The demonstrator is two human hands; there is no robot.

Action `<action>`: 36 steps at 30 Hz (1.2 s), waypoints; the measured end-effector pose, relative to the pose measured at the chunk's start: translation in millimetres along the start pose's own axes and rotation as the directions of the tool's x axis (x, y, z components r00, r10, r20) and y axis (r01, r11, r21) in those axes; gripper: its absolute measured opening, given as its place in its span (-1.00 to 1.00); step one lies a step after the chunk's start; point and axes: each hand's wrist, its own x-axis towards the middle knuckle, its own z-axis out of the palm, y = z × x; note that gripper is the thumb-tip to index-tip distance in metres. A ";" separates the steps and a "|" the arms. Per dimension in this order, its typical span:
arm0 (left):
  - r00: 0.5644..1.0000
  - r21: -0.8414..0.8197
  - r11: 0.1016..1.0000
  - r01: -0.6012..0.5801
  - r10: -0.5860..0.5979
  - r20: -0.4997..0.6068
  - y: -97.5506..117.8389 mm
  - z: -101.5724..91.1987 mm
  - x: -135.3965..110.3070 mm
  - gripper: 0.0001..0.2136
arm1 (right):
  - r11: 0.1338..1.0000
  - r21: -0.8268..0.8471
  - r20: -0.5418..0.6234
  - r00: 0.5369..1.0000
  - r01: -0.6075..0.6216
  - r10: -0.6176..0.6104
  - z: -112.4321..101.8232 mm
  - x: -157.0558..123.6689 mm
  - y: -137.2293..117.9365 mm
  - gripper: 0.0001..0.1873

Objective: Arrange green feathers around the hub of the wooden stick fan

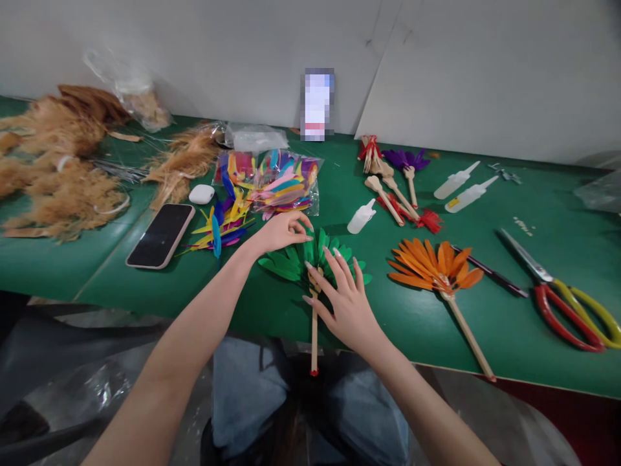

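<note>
A fan of green feathers [284,265] on a wooden stick [314,336] lies before me, the stick's red-tipped lower end reaching past the table edge. My left hand [286,232] is at the top of the fan, with fingers curled and the thumb and fingertips closed at an upright green feather. Over the fan's base, my right hand [348,299] spreads its fingers, touching the feathers and the top of the stick. It partly covers the join. To the right rests an orange feather fan [434,264] on a similar stick.
Scissors [548,285] and a dark pen [495,275] lie at right. Behind are a small white bottle [361,217], two more bottles [456,181], and wooden sticks [388,197]. Left are loose feathers [220,226], bagged feathers [286,181], a phone [161,236], and tan fibre bundles [63,168].
</note>
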 end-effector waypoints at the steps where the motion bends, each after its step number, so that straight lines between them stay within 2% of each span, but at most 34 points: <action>1: 1.000 -0.005 1.000 -0.003 0.003 -0.001 -0.5 0.1 0.3 -0.77 | 1.000 -0.001 0.000 1.000 0.000 0.000 -0.1 0.0 0.0 -0.45; 13: 0.997 0.000 1.000 -0.020 0.020 -0.069 -6.1 0.3 2.9 -0.78 | 1.000 0.002 0.005 1.000 0.002 -0.002 0.0 0.4 0.1 -0.45; 26: 0.997 0.052 0.999 -0.011 0.014 -0.071 -5.7 -0.6 1.7 -0.82 | 1.000 -0.006 -0.005 1.000 -0.010 0.010 -1.3 0.2 -0.9 -0.46; 36: 0.997 0.025 1.000 -0.003 0.005 -0.072 -6.3 0.5 2.1 -0.83 | 1.000 0.014 -0.007 1.000 0.002 -0.002 -1.0 0.6 -0.9 -0.51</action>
